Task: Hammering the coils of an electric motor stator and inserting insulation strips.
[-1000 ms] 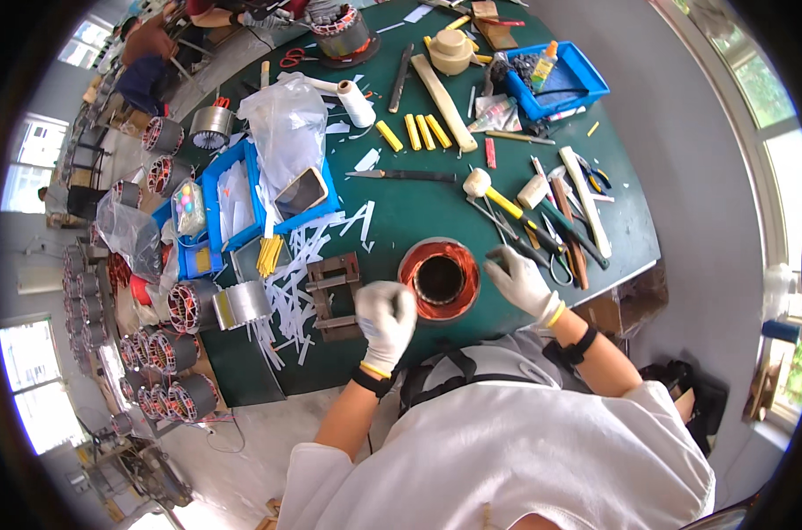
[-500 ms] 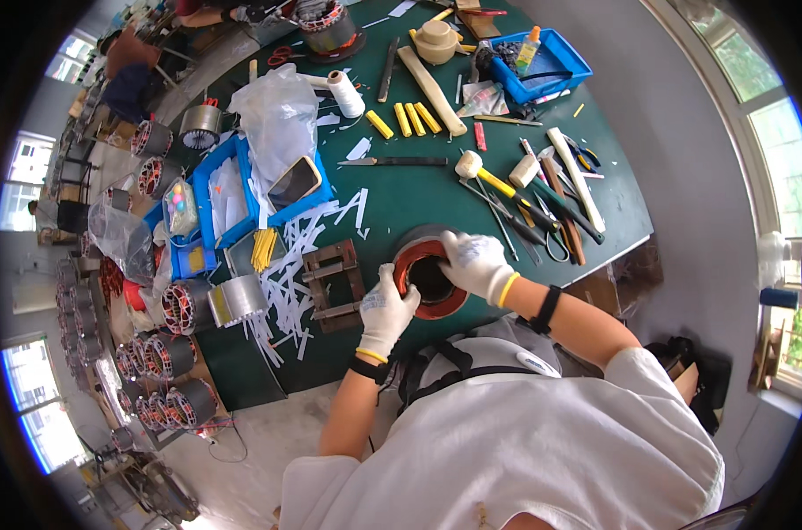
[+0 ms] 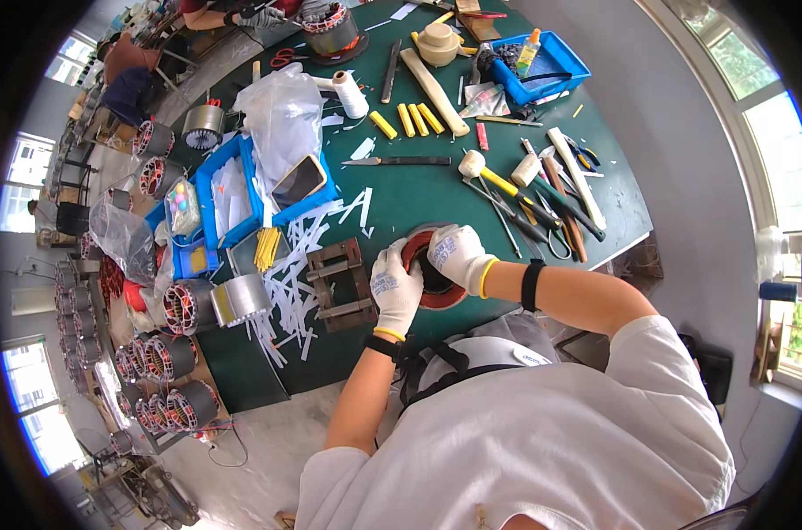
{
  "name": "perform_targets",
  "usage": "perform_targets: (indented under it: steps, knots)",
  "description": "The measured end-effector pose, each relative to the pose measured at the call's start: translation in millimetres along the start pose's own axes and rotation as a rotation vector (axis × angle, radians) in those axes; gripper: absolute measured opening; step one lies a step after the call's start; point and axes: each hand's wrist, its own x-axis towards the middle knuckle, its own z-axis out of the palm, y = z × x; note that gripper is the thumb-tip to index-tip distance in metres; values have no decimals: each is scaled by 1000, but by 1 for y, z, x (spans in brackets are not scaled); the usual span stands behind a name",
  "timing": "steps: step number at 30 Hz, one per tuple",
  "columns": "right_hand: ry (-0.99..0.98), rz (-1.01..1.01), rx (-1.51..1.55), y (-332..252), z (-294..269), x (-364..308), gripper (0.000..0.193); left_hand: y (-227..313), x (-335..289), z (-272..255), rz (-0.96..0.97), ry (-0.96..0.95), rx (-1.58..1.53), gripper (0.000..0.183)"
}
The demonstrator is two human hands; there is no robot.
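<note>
A motor stator (image 3: 443,299) with a ring of red-brown copper winding around a dark bore rests on the green table in front of me. My left hand (image 3: 396,287), in a white glove with a yellow cuff, is closed on the left side of the winding. My right hand (image 3: 460,257), gloved the same way, curls over the upper right of the ring, its fingertips at the bore and partly hidden. Just left of the stator lies a brown metal frame-like fixture (image 3: 342,284).
White paper strips (image 3: 299,283) lie scattered at left, beside blue trays (image 3: 233,190) and a phone (image 3: 300,180). Mallets (image 3: 472,164), scissors (image 3: 559,245) and a knife (image 3: 401,162) lie beyond. More stators (image 3: 171,355) stand at far left. Another person's arm (image 3: 208,18) shows at the top left.
My left hand has moved up and round the winding, and my right hand has shifted slightly left and down, closer to it. The stator appears slightly shifted.
</note>
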Motion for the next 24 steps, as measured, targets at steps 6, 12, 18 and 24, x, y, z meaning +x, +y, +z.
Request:
perform_targets:
  steps: [6,12,18,24]
  knots:
    - [-19,-71,90,1,0,9,12,0,-7,2,-29,26,-111,39]
    - [-82,-162,331,50,-14,11,35,-9,-15,2,76,50,-122,40]
    - [21,-142,524,46,-23,-3,51,0,-14,-11,-24,109,67,40]
    - [24,-269,959,70,15,27,41,-15,-2,-14,210,-54,-1,39]
